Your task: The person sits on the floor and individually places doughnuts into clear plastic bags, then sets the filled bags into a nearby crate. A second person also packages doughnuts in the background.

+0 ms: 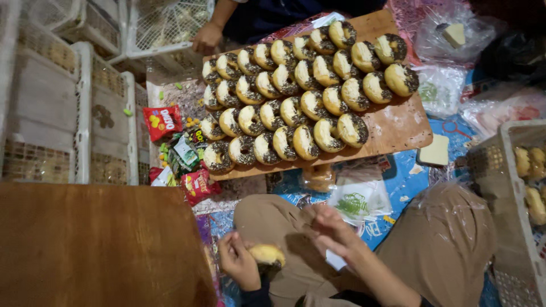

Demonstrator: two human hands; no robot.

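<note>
My left hand (239, 262) holds a pale yellow donut (267, 254) over my lap, fingers curled under it. My right hand (333, 230) hovers just beside it, fingers apart and blurred, holding nothing I can make out. Ahead on the floor lies a wooden board (398, 128) carrying several rows of donuts (296, 91) topped with chocolate sprinkles and pale cream. A clear plastic bag with green print (358, 202) lies between my knees and the board.
Another person's hand (206, 38) rests at the board's far end. Snack packets (182, 153) are scattered left of the board. White plastic crates (68, 108) stand at left, a basket with donuts (529, 170) at right, a brown wooden surface (96, 244) near left.
</note>
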